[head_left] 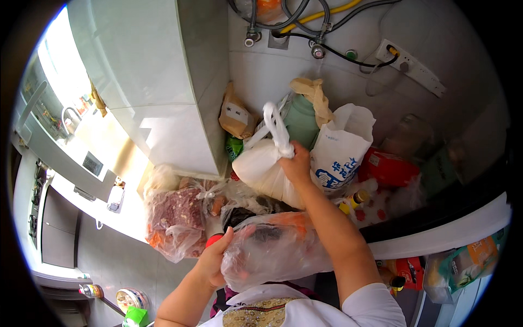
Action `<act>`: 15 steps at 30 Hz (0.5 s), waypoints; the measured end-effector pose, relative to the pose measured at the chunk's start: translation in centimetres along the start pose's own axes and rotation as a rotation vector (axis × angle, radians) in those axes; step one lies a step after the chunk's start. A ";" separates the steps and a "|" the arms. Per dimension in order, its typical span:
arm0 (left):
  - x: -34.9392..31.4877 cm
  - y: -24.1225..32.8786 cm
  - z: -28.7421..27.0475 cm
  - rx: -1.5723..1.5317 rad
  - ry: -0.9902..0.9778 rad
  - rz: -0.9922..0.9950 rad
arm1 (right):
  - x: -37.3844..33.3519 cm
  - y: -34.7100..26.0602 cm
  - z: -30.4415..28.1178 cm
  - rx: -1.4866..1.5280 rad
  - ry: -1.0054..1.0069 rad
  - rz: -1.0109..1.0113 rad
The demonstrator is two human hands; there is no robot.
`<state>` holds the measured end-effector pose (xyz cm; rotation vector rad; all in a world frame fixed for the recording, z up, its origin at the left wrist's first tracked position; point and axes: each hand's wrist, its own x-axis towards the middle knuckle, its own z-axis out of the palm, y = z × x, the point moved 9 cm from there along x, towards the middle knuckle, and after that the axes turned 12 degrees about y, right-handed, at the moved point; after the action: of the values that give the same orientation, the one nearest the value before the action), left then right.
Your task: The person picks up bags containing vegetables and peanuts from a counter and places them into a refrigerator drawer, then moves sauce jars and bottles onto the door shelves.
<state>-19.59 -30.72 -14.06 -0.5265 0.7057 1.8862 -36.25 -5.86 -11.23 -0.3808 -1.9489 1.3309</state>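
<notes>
My right hand (297, 163) is closed round the gathered neck of a full white plastic bag (261, 166), whose tied loops stand up above my fingers. A bulky clear plastic bag (278, 250) with orange and dark contents lies close against my body. My left hand (214, 259) grips its left end, thumb up, with something red beside the fingers. Just left of it sits another clear bag holding a reddish-brown speckled block (177, 210). Behind the white bag are a green container (300, 121) and a white paper bag (340, 147) with blue print.
A brown paper packet (237, 113) stands by the tiled column (174, 131). Hoses, valves and a power strip (411, 68) run along the back wall. Right of the paper bag lies a red package (389, 168). The curved white edge (441, 234) crosses at lower right, with packets below.
</notes>
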 end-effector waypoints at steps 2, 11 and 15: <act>0.3 0.1 0.4 0.075 -0.035 -0.001 | 2.2 -4.1 -1.4 0.145 0.049 0.021; 5.0 3.7 2.5 0.063 -0.020 0.090 | 4.4 -25.4 -13.0 0.601 0.091 -0.101; 6.2 8.0 3.5 0.092 0.090 0.254 | 1.6 -20.8 -14.4 0.702 0.255 0.063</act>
<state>-29.52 -26.81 -13.56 -0.4829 0.9509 2.0630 -23.90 -3.91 10.78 -0.2450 -1.1707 1.8003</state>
